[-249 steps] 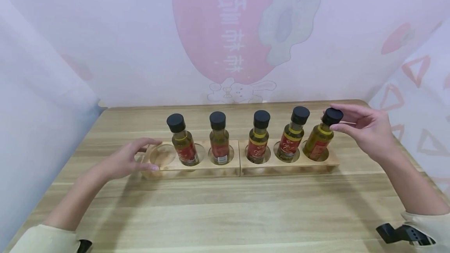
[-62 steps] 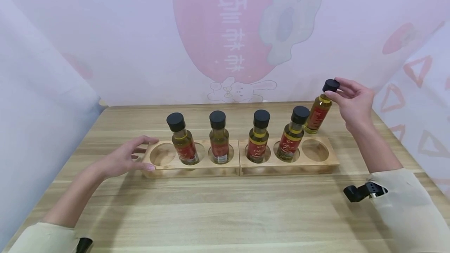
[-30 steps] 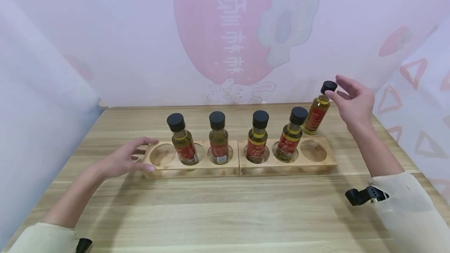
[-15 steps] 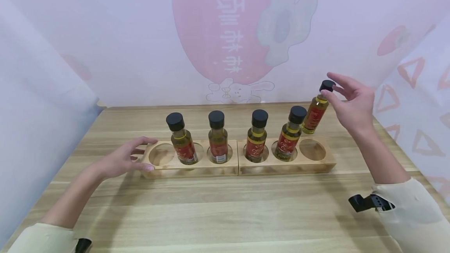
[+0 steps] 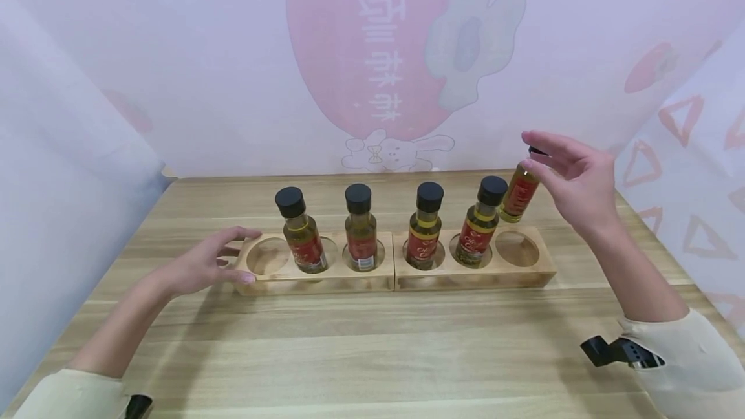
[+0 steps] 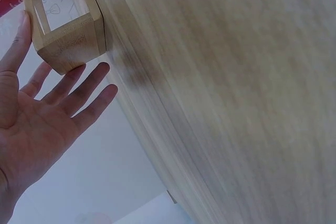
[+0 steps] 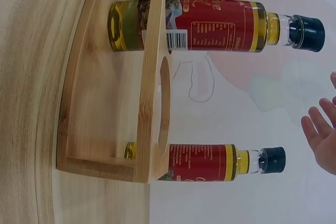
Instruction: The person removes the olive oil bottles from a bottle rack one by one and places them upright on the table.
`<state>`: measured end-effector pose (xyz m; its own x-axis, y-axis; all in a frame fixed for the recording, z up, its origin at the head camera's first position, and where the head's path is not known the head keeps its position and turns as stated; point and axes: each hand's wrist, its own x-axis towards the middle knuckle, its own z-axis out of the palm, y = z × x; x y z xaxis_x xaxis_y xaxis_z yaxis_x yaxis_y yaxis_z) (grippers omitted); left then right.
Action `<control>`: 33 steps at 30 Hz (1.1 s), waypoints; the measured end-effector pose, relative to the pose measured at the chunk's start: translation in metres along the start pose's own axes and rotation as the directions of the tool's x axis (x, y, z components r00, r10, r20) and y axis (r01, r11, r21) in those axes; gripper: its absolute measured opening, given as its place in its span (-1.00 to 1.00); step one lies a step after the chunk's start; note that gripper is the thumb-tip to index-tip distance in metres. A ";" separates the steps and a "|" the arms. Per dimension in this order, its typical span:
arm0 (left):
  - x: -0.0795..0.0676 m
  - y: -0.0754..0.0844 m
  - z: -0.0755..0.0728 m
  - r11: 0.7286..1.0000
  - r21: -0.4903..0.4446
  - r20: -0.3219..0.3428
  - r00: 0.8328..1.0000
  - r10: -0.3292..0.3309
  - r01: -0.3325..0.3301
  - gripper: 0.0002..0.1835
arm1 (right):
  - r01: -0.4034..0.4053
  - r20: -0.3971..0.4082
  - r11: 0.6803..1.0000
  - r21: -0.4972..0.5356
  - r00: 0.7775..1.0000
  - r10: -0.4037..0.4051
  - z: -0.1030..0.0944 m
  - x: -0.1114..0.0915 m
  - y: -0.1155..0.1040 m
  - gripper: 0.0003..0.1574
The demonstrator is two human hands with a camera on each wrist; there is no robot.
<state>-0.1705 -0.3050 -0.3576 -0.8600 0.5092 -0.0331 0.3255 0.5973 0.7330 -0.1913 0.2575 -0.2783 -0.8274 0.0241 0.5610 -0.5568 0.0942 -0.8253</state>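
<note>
Two wooden racks stand end to end, a left rack (image 5: pixel 337 279) and a right rack (image 5: pixel 524 279), each with three round holes. Black-capped oil bottles with red labels fill two holes of each; the outermost holes are bare. Behind the right rack's end, another oil bottle (image 5: pixel 520 196) stands on the table. My right hand (image 5: pixel 582 180) hovers before its cap, fingers extended; the right wrist view shows fingertips (image 7: pixel 310 124) apart from the cap (image 7: pixel 273 160). My left hand (image 5: pixel 200 267) rests at the left rack's outer end (image 6: pixel 71 45), thumb on the front edge, fingers loosely spread.
The wood-grain table (image 5: pixel 372 354) stretches in front of the racks. A pale printed cloth (image 5: pixel 233 83) rises behind the table and along both sides. Black wrist cameras (image 5: pixel 623 351) sit at the cream sleeves.
The right-end bottle has left its hole and stands behind the rack. My right hand has let go of its cap and shifted left, now overlapping it in view. The left hand stays put.
</note>
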 end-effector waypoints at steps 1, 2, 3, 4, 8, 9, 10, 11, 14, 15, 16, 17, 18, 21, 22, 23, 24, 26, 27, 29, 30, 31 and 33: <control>0.000 0.000 0.000 1.000 -0.002 -0.001 1.000 -0.002 0.002 -0.22 | 0.000 0.009 1.000 0.010 1.000 0.000 0.001 -0.001 -0.001 -0.53; 0.000 0.000 0.000 1.000 -0.004 -0.002 1.000 -0.001 0.001 -0.22 | 0.000 0.018 1.000 0.016 1.000 0.000 0.002 -0.002 -0.002 -0.54; 0.000 0.000 0.000 1.000 -0.003 0.000 1.000 0.003 -0.003 -0.21 | 0.001 0.029 1.000 0.016 1.000 -0.001 0.004 -0.003 -0.004 -0.54; 0.000 -0.001 0.000 1.000 -0.004 0.000 1.000 0.004 -0.004 -0.21 | 0.000 0.041 1.000 0.022 0.999 -0.001 0.005 -0.004 -0.004 -0.54; -0.001 -0.002 0.000 1.000 -0.013 0.000 1.000 0.005 -0.005 -0.21 | 0.000 0.102 1.000 0.022 0.995 -0.002 0.009 -0.007 -0.006 -0.55; -0.001 -0.002 0.000 1.000 -0.015 0.001 1.000 0.007 -0.007 -0.21 | 0.001 0.117 1.000 0.019 0.993 -0.004 0.010 -0.008 -0.006 -0.55; -0.001 -0.002 0.000 1.000 -0.019 -0.001 1.000 0.005 -0.005 -0.21 | 0.002 0.132 1.000 0.020 0.991 -0.005 0.010 -0.009 -0.006 -0.55; -0.001 -0.002 0.000 1.000 -0.021 -0.001 1.000 0.005 -0.005 -0.21 | 0.003 0.145 1.000 0.021 0.989 -0.006 0.011 -0.009 -0.005 -0.55; -0.001 -0.004 0.000 1.000 -0.014 0.003 1.000 0.012 -0.012 -0.20 | 0.004 0.176 1.000 0.027 0.984 -0.009 0.011 -0.013 -0.003 -0.55; 0.000 -0.004 0.000 1.000 -0.012 0.004 1.000 0.013 -0.013 -0.20 | 0.002 0.185 1.000 0.029 0.983 -0.007 0.011 -0.014 -0.002 -0.55; 0.000 -0.004 0.000 1.000 -0.010 0.004 1.000 0.012 -0.012 -0.20 | -0.001 0.194 1.000 0.028 0.981 -0.004 0.011 -0.015 0.000 -0.55; 0.000 -0.004 0.000 1.000 -0.008 0.005 1.000 0.011 -0.011 -0.20 | -0.007 0.203 1.000 0.029 0.979 0.001 0.011 -0.016 0.001 -0.54; 0.000 -0.004 0.000 1.000 -0.005 0.007 1.000 0.011 -0.011 -0.20 | -0.016 0.212 0.999 0.027 0.977 0.010 0.012 -0.017 0.002 -0.54; 0.000 -0.003 -0.001 1.000 -0.002 0.007 1.000 0.009 -0.009 -0.21 | -0.041 0.233 0.999 0.026 0.972 0.034 0.012 -0.021 0.005 -0.51; 0.000 -0.003 -0.001 1.000 -0.001 0.008 1.000 0.008 -0.008 -0.21 | -0.049 0.240 0.998 0.027 0.970 0.041 0.012 -0.022 0.006 -0.50; 0.000 -0.002 -0.001 1.000 0.000 0.008 1.000 0.009 -0.009 -0.21 | -0.058 0.246 0.998 0.031 0.968 0.048 0.012 -0.023 0.007 -0.50; 0.000 -0.002 -0.001 1.000 -0.001 0.009 1.000 0.009 -0.009 -0.21 | -0.064 0.254 0.997 0.034 0.966 0.054 0.012 -0.023 0.007 -0.49; 0.000 -0.001 -0.001 1.000 -0.003 0.008 1.000 0.010 -0.010 -0.21 | -0.073 0.266 0.996 0.048 0.962 0.057 0.012 -0.025 0.008 -0.47; 0.000 -0.001 -0.001 1.000 -0.003 0.008 1.000 0.010 -0.010 -0.21 | -0.078 0.271 0.995 0.056 0.961 0.060 0.013 -0.025 0.008 -0.47; 0.000 -0.001 -0.001 1.000 -0.001 0.009 1.000 0.014 -0.014 -0.21 | -0.093 0.281 0.992 0.080 0.957 0.067 0.015 -0.027 0.008 -0.45; 0.000 -0.001 -0.001 1.000 -0.001 0.009 1.000 0.015 -0.015 -0.21 | -0.101 0.285 0.991 0.087 0.956 0.072 0.016 -0.028 0.009 -0.44; 0.000 -0.001 -0.001 1.000 0.000 0.009 1.000 0.017 -0.017 -0.21 | -0.108 0.286 0.990 0.091 0.955 0.077 0.016 -0.029 0.009 -0.44; 0.000 -0.001 -0.001 1.000 0.000 0.010 1.000 0.018 -0.018 -0.21 | -0.116 0.284 0.989 0.088 0.955 0.087 0.019 -0.030 0.010 -0.43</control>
<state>-0.1710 -0.3064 -0.3574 -0.8503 0.5256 -0.0267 0.3406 0.5883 0.7334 -0.1733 0.2394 -0.3051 -0.8592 -0.2513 0.4456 -0.4610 0.0029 -0.8874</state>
